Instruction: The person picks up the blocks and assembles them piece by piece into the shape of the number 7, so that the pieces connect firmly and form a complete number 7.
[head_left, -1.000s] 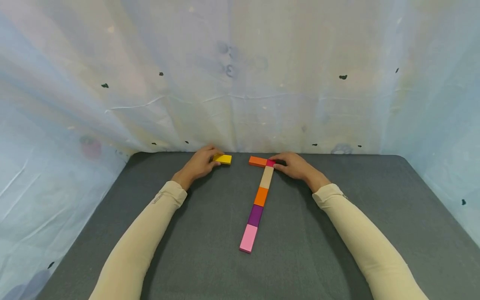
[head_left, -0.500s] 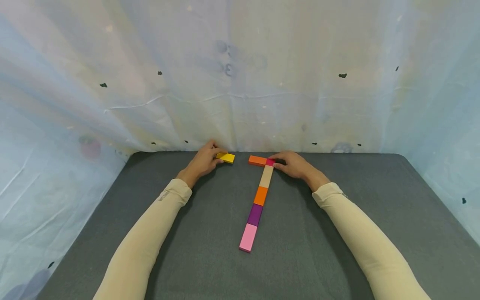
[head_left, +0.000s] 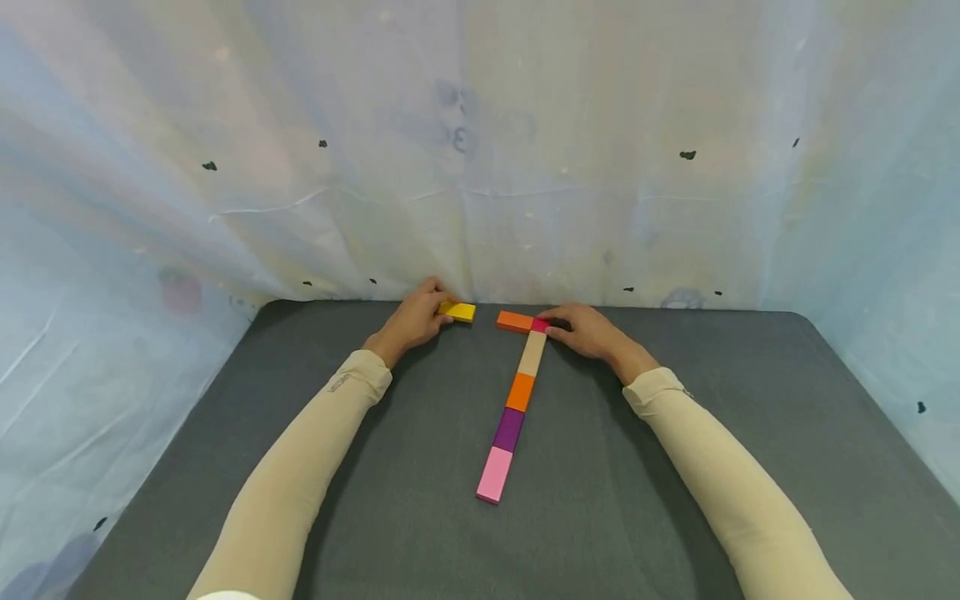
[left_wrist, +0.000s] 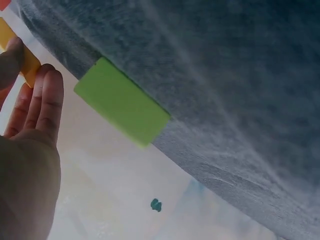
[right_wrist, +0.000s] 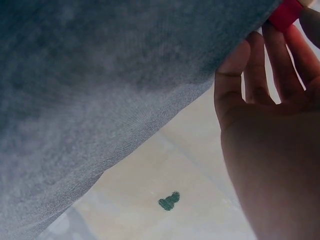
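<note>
My left hand (head_left: 415, 321) pinches a yellow block (head_left: 459, 312) at the table's far edge; thumb and fingers hold it in the left wrist view too. A green block (left_wrist: 122, 102) lies near that edge in the left wrist view; in the head view it cannot be made out. My right hand (head_left: 588, 332) pinches a crimson block (head_left: 539, 325), partly covered by the fingers. Left of it an orange block (head_left: 514, 322) touches it. Toward me runs a slanting row: a cream block (head_left: 532, 354), another orange block (head_left: 520, 392), a purple block (head_left: 508, 430) and a pink block (head_left: 494, 475).
A dark grey cloth-covered table (head_left: 637, 467) lies under everything. Behind it and at both sides hangs a pale patterned sheet (head_left: 555, 167) with dark spots, close to the far edge. A gap separates the yellow block from the orange one.
My left hand has moved right and slightly away from me with the yellow block, closer to the far orange block. The right hand and the row have stayed put.
</note>
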